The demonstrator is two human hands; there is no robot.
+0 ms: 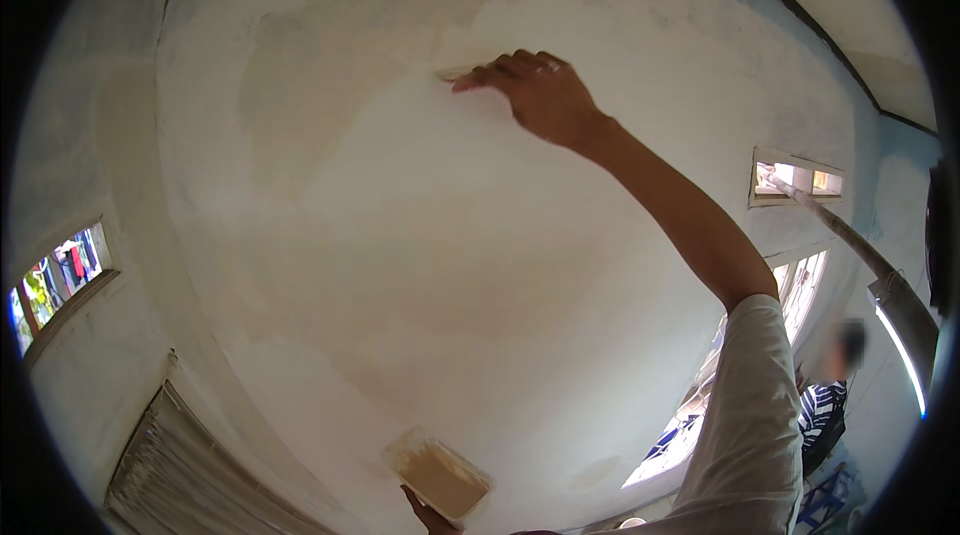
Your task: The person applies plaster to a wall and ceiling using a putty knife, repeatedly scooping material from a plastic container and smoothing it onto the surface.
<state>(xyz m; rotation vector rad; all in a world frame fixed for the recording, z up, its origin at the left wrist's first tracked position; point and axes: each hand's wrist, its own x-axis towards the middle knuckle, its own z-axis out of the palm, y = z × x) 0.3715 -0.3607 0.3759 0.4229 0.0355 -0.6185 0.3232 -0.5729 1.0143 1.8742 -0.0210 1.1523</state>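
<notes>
My right arm reaches up across the wall [420, 285]. At its end, my right hand [545, 95] is closed around a thin, pale putty scraper [453, 73], whose edge lies against the wall. Most of the scraper is hidden by my fingers. Low in the picture, my left hand [430, 513] grips the side of a shallow rectangular tray [468, 512]. Beige putty [438, 467] covers its inside and smears one end. Whitish and damp-looking beige patches spread over the wall around the scraper.
A barred window [800, 285] and a small vent opening [797, 178] are at the right, with a pole [850, 235] and a lit tube lamp [900, 360]. A person [828, 405] is at the lower right. A curtain [190, 470] hangs lower left, below another window [62, 280].
</notes>
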